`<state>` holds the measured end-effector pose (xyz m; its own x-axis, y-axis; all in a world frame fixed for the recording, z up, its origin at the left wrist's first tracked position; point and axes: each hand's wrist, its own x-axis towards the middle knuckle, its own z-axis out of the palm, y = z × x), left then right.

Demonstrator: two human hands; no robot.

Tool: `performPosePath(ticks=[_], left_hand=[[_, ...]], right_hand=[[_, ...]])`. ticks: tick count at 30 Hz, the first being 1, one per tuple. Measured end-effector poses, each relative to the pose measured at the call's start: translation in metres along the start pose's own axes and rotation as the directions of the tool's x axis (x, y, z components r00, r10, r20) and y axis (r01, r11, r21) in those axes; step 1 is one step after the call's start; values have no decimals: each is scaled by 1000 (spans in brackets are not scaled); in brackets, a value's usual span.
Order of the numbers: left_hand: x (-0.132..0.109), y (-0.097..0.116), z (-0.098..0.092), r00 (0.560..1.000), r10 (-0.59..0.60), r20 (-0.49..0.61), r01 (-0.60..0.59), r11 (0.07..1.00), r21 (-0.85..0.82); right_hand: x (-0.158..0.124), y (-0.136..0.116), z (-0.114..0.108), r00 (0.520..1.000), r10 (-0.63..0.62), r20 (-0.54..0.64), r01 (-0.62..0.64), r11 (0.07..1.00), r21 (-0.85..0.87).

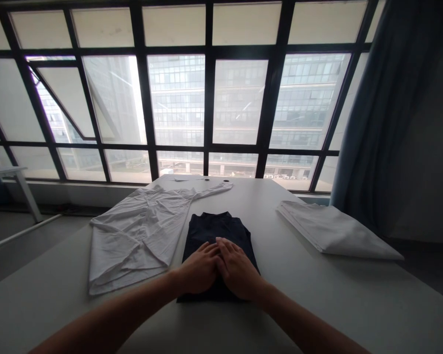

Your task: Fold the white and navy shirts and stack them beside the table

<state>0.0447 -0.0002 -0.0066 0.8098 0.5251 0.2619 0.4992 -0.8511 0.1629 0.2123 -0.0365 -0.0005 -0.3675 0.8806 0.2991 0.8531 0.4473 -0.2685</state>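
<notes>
A dark navy garment (217,226), folded into a flat rectangle, lies on the white table in front of me. My left hand (199,268) rests palm down on its middle, fingers stretched out. Beside it, my right hand (236,268) also lies flat on the cloth, and the two hands touch at the thumbs and fingertips. Left of the dark garment spreads a wrinkled white shirt (140,236), one sleeve reaching toward the table's far end. The cloth directly beneath my palms is hidden.
The white table (299,305) runs toward a large window wall. On its right edge lies a folded white cloth (332,228), its corner overhanging. Two dark round holes show at the far end. A blue curtain (369,123) hangs right; another white table (7,170) stands left.
</notes>
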Motion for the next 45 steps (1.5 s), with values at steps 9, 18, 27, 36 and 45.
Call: performPosePath(ticks=[9, 18, 27, 36, 45], left_hand=[[-17, -6, 14, 975, -114, 189, 123, 992, -37], [-31, -29, 12, 945, -274, 180, 272, 962, 36], [32, -70, 16, 940, -327, 101, 306, 936, 175], [67, -138, 23, 884, -465, 57, 455, 881, 131], [62, -158, 24, 824, -557, 101, 549, 830, 102]], right_hand=[[-22, 9, 17, 973, 59, 224, -44, 997, -70], [-41, 15, 5, 940, 191, 283, -166, 980, -110], [37, 19, 18, 982, 68, 179, -57, 996, -63], [105, 72, 42, 945, 260, 198, -238, 963, -128], [108, 113, 35, 879, 428, 210, -389, 899, -200]])
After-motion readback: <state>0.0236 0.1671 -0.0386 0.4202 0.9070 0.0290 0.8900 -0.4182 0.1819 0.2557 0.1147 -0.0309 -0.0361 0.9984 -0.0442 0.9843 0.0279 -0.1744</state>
